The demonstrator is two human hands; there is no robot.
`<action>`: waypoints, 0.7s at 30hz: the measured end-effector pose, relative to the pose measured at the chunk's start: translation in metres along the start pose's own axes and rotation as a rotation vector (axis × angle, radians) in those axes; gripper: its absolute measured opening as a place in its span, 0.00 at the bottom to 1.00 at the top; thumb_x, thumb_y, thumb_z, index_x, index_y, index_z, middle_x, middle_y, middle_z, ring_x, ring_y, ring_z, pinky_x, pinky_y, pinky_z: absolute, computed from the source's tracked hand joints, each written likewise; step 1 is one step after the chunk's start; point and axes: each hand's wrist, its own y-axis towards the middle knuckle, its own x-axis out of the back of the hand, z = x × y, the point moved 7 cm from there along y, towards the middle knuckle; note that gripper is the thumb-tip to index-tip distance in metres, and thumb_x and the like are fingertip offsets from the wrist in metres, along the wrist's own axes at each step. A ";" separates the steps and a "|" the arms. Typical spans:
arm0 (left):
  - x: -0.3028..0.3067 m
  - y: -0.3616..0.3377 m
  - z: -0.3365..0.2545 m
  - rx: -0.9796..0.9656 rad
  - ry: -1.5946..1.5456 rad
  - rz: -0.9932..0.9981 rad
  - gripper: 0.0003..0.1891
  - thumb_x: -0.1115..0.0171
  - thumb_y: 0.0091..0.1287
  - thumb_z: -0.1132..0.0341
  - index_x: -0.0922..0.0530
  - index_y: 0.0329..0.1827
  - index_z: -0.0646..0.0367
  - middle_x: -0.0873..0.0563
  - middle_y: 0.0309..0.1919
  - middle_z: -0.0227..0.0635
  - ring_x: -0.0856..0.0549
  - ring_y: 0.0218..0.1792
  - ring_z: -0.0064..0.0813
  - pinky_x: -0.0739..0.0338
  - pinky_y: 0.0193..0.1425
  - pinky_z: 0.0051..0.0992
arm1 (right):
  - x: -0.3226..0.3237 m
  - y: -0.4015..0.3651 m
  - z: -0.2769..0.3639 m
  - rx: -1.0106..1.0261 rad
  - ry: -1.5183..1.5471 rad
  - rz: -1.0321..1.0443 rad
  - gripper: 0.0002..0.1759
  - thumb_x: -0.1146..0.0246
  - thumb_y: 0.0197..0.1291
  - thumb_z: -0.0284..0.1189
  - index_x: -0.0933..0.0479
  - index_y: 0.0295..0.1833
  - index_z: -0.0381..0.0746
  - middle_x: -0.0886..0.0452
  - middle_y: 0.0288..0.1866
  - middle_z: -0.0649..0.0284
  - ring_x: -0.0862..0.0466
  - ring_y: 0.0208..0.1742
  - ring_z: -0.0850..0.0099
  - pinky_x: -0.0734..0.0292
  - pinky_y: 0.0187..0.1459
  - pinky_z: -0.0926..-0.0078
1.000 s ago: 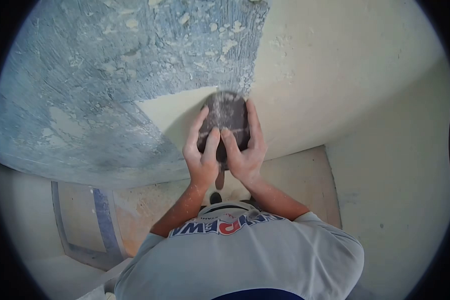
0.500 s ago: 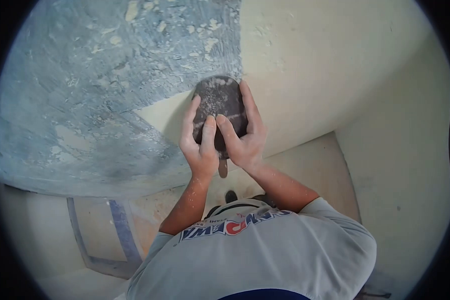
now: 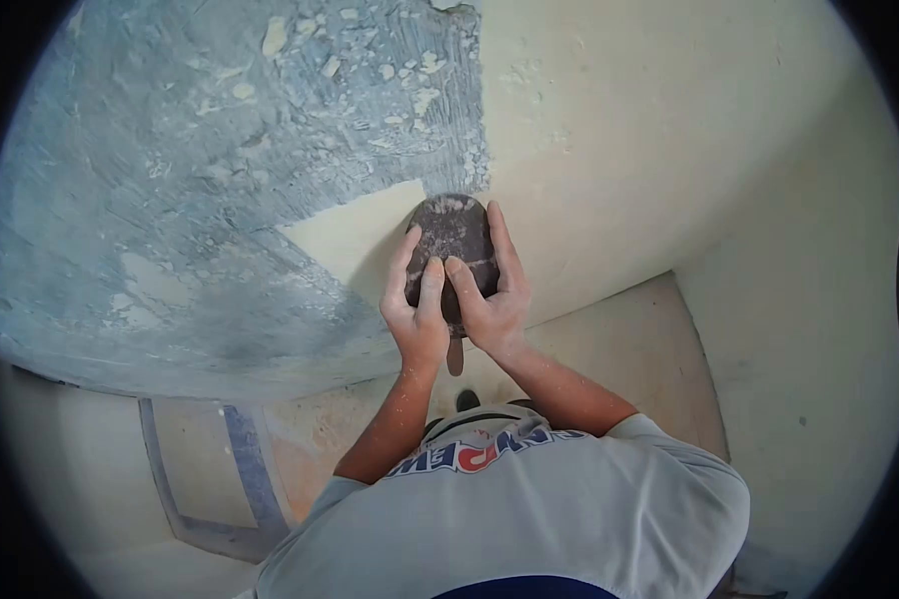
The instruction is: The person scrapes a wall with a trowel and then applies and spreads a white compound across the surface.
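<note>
A dark, rounded sanding pad (image 3: 456,228), dusted with pale powder, is held up against the wall. My left hand (image 3: 415,299) is closed around its left side, with the thumb on its near face. On the right side my right hand (image 3: 494,299) grips it the same way, the two thumbs almost meeting in the middle. A narrow brown tongue (image 3: 455,356) hangs below the pad. Both hands are whitened with dust. The pad's far face, turned to the wall, is hidden.
Rough blue-grey wall surface (image 3: 220,130) with pale flecks fills the upper left. Smooth cream wall (image 3: 649,130) lies to the right, and a cream wedge (image 3: 355,225) juts into the blue. Below are the floor (image 3: 609,334) and a blue-edged panel (image 3: 205,464).
Both hands have slid the pad down and slightly right across the wall. More of the cream wedge and the blue edge above the pad now shows.
</note>
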 end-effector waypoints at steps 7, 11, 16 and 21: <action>-0.017 0.013 -0.041 -0.088 -0.003 0.138 0.15 0.44 0.71 0.71 0.21 0.58 0.65 0.15 0.53 0.40 0.18 0.53 0.26 0.27 0.60 0.26 | 0.010 0.019 0.040 0.133 -0.081 -0.037 0.36 0.36 0.60 0.24 0.39 0.73 0.28 0.25 0.64 0.45 0.21 0.59 0.64 0.25 0.58 0.71; -0.003 -0.011 -0.018 0.007 -0.016 0.208 0.12 0.43 0.71 0.72 0.18 0.54 0.65 0.13 0.50 0.41 0.17 0.53 0.27 0.25 0.59 0.26 | 0.014 -0.020 0.025 0.172 -0.260 -0.051 0.41 0.34 0.58 0.25 0.43 0.75 0.28 0.32 0.70 0.45 0.27 0.66 0.63 0.31 0.65 0.68; 0.011 -0.014 -0.002 0.056 -0.050 0.133 0.16 0.42 0.71 0.70 0.21 0.59 0.66 0.15 0.54 0.41 0.18 0.54 0.27 0.26 0.61 0.26 | -0.001 -0.024 0.012 -0.017 -0.047 -0.021 0.42 0.32 0.56 0.23 0.43 0.74 0.29 0.32 0.69 0.49 0.27 0.65 0.64 0.30 0.64 0.69; 0.016 -0.011 -0.005 0.107 -0.120 0.097 0.20 0.44 0.72 0.72 0.27 0.66 0.66 0.18 0.58 0.41 0.20 0.55 0.24 0.27 0.61 0.26 | -0.002 -0.025 -0.009 -0.137 -0.007 0.007 0.41 0.32 0.56 0.23 0.42 0.73 0.30 0.32 0.68 0.50 0.27 0.63 0.65 0.29 0.62 0.69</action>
